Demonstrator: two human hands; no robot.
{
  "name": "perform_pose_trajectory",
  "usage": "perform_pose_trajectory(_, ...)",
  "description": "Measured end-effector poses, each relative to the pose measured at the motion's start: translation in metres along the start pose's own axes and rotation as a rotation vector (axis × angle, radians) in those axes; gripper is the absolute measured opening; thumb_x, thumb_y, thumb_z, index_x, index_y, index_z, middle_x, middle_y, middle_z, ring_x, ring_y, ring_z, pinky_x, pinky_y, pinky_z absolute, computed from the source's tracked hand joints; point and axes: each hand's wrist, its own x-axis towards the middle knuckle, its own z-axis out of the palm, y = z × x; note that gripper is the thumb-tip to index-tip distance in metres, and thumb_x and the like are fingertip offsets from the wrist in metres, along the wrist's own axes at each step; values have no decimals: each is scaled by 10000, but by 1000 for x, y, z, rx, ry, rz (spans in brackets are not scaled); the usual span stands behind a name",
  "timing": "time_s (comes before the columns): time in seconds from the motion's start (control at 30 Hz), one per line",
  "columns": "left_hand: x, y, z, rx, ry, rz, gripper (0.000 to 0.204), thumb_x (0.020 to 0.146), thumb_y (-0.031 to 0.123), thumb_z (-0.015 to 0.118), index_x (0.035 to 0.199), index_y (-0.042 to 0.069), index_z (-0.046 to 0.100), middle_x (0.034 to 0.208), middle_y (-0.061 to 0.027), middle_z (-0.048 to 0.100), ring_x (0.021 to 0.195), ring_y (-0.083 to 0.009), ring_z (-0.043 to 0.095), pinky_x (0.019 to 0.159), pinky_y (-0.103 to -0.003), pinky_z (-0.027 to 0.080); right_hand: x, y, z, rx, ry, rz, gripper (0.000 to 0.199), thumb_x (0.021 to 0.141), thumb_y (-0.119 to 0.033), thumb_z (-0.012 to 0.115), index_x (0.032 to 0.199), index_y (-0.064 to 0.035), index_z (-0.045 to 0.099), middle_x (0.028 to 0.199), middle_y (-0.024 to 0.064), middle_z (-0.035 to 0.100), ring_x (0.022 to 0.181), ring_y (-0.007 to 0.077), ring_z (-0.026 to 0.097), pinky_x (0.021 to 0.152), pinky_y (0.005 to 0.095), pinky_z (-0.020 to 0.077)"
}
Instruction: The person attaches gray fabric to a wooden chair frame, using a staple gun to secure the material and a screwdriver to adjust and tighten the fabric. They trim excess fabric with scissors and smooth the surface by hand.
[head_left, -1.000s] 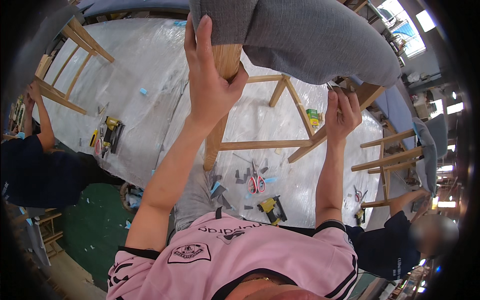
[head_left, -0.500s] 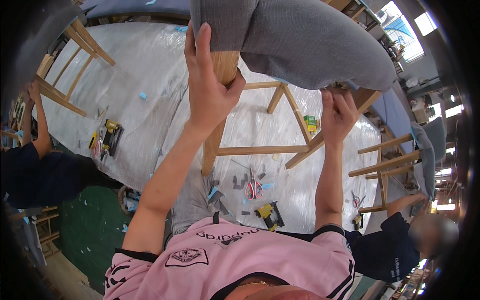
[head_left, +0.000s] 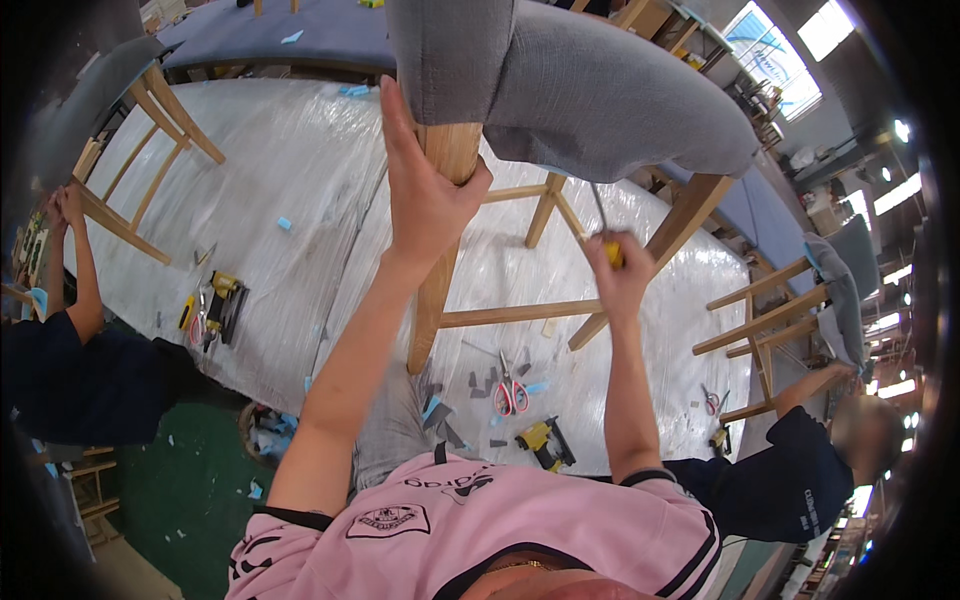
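No packages, labels, signs, screens visible

Lighting: bright, even daylight from windows [head_left: 790, 30] and ceiling lamps [head_left: 895, 190] upper right. Glare: soft sheen on plastic sheet [head_left: 290, 170] left of the gripping hand [head_left: 425, 190]. Distortion: strong fisheye bending, black vignette at rim. Focus: sharp centrally, softer at edges.

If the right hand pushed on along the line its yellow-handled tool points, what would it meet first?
The right hand aims a thin metal shaft up toward the underside of the grey upholstered seat. That underside looks like the first contact, though depth is unclear.
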Motion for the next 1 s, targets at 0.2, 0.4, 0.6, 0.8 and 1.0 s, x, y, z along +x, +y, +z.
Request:
perform_pose_trajectory(0.2,27,-11,3,6,-14,-138,1182,722,-20,757,1653,142,47,1228,-275,660,996,-415,721,879,-450,588,-37,-16,-38,309,441,451,162,972,-128,718,1026,-8,625,866,48,663,725,138,608,722,302,530)
perform_pose_trajectory(0.4,39,-22,1,-36,-26,-198,1143,738,26,757,1652,128,78,1420,-310,540,1201,-436,647,979,-456,552,121,-166,-13,208,296,-503,300,1016,-95,663,1262,-36,501,1204,204,710,1139,254,689,929,331,560)
perform_pose_trajectory(0.6,49,-18,-4,-86,-49,-221,1098,755,75,757,1641,93,110,1554,-304,401,1374,-470,492,1105,-461,473,185,-183,45,-167,50,-682,277,989,-135,714,1190,-30,555,1071,141,762,985,209,751,873,328,599)
perform_pose_trajectory(0.8,44,-28,-1,-18,-11,-164,1164,754,65,780,1660,227,67,1177,-261,567,983,-415,672,820,-457,590,219,-208,60,-172,-120,-764,274,1031,-269,663,1121,-16,608,1053,109,768,870,179,755,776,297,616)
perform_pose_trajectory(1.0,40,-18,-3,-100,-39,-174,1083,753,48,757,1634,93,129,1519,-298,390,1373,-459,445,1107,-462,438,210,-237,37,-145,-75,-747,238,985,-173,699,1135,-43,569,918,138,724,820,258,737,719,359,558)
